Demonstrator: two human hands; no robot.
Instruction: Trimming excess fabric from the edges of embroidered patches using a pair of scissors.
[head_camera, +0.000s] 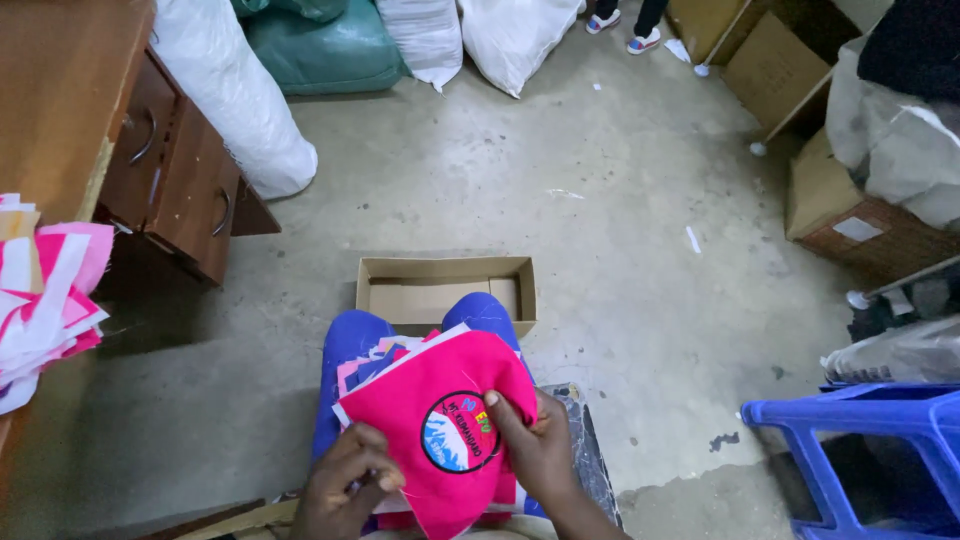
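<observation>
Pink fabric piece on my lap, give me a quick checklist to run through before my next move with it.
1. Left hand grips the lower left edge of the pink fabric piece: ok.
2. Right hand pinches the fabric beside the round printed patch: ok.
3. Patch faces up and shows whole: ok.
4. Stack of fabric pieces under the top one rests on the lap, not sliding off: ok.
5. Open cardboard box on the floor ahead of the knees looks empty: ok.
6. Underside of the top piece free of the stack: cannot tell.
</observation>
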